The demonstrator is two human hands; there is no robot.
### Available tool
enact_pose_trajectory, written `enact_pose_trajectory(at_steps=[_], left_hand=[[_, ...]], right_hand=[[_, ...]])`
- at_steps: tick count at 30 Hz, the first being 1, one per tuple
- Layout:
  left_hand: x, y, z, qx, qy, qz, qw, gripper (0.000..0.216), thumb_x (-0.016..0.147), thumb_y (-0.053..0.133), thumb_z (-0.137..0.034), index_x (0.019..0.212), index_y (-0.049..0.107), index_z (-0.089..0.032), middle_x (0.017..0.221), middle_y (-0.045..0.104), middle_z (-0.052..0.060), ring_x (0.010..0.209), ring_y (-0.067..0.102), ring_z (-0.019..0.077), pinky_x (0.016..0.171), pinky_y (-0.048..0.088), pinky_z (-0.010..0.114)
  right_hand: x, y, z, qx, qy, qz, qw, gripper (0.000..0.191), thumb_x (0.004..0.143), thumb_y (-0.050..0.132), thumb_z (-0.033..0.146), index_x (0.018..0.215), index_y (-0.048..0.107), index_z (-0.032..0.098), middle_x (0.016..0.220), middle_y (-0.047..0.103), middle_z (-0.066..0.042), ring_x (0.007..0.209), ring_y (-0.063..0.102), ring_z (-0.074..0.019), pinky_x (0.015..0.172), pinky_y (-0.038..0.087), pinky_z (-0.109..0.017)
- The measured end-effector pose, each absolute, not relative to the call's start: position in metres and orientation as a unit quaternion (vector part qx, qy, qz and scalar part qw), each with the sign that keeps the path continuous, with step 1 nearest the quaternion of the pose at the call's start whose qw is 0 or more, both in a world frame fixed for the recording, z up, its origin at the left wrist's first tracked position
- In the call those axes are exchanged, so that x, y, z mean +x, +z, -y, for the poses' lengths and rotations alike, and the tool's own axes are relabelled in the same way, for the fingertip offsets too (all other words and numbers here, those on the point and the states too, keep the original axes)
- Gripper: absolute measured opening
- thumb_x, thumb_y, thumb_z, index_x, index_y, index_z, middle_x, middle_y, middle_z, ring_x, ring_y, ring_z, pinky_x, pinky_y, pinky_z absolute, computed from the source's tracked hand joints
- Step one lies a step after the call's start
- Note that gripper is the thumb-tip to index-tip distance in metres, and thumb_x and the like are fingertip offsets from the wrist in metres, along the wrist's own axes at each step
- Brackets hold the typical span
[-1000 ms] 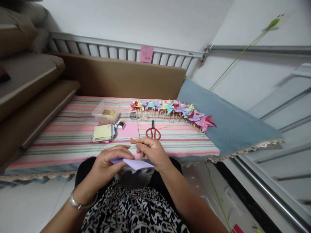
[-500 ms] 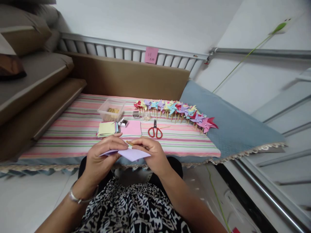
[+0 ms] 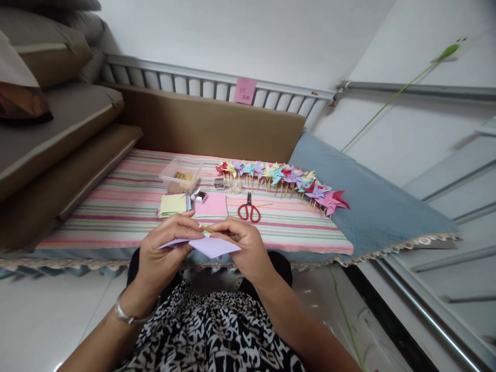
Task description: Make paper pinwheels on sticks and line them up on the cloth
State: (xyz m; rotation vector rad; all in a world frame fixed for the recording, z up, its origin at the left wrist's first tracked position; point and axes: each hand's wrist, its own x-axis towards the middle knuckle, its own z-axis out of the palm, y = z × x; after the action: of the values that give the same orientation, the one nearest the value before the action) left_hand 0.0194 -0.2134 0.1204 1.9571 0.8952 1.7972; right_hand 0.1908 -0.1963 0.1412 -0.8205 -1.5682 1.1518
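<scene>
Close in front of my lap, a purple paper pinwheel [image 3: 214, 247] is between my two hands. My left hand [image 3: 165, 245] pinches its left side, fingers on top and thumb beneath. On the other side my right hand [image 3: 245, 242] has its fingers closed round a small wooden stick [image 3: 206, 228] and the paper's right edge. The stick's tip shows between the hands; the rest is covered by fingers. Just beyond lie red-handled scissors [image 3: 249, 211], a pink paper stack [image 3: 211, 205] and a yellow-topped paper stack [image 3: 174, 204].
Finished-looking pinwheels [image 3: 290, 178] lie in a curved row at the right of the striped cloth [image 3: 116, 217]. A clear tub [image 3: 181, 175] holds wooden sticks. Small boxes [image 3: 199, 196] sit by the papers. Cushions [image 3: 58, 113] are piled at left; a brown board [image 3: 205, 124] stands behind.
The whole scene has shifted slightly right in view as the camera turned a little. My hands keep nearly the same hold on the purple paper and stick.
</scene>
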Motion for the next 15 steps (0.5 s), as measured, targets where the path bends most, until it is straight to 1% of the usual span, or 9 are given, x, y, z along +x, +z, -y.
enact_pose_trajectory(at_steps=[3,7,15], left_hand=[[0.0204,0.1196,0.2127,0.689,0.631,-0.315,0.167,0.017,0.076,0.068,-0.013,0.085,0.072,-0.027,0.087,0.067,0.001,0.088,0.064,0.017,0.098,0.047,0.047],[0.0214,0.1186,0.2122,0.693,0.628,-0.31,0.172,0.02,0.076,0.067,-0.011,0.087,0.071,-0.028,0.088,0.067,0.001,0.089,0.063,0.0169,0.098,0.046,0.047],[0.0196,0.1188,0.2147,0.689,0.627,-0.318,0.177,0.02,0.076,0.067,-0.01,0.086,0.071,-0.027,0.087,0.067,0.0,0.087,0.063,0.0166,0.098,0.046,0.045]], right_hand=[[0.1921,0.1422,0.1966,-0.33,0.471,0.647,0.501,0.008,0.074,0.069,0.021,0.08,0.074,0.022,0.075,0.064,-0.001,0.064,0.058,-0.0115,0.057,0.046,-0.024],[0.1936,0.1412,0.1968,-0.323,0.467,0.652,0.502,0.01,0.075,0.068,0.019,0.081,0.074,0.023,0.075,0.064,-0.001,0.067,0.059,-0.0117,0.06,0.046,-0.025],[0.1932,0.1356,0.1965,-0.32,0.444,0.675,0.495,0.01,0.078,0.068,0.024,0.085,0.074,0.024,0.076,0.064,-0.002,0.07,0.059,-0.0132,0.06,0.045,-0.026]])
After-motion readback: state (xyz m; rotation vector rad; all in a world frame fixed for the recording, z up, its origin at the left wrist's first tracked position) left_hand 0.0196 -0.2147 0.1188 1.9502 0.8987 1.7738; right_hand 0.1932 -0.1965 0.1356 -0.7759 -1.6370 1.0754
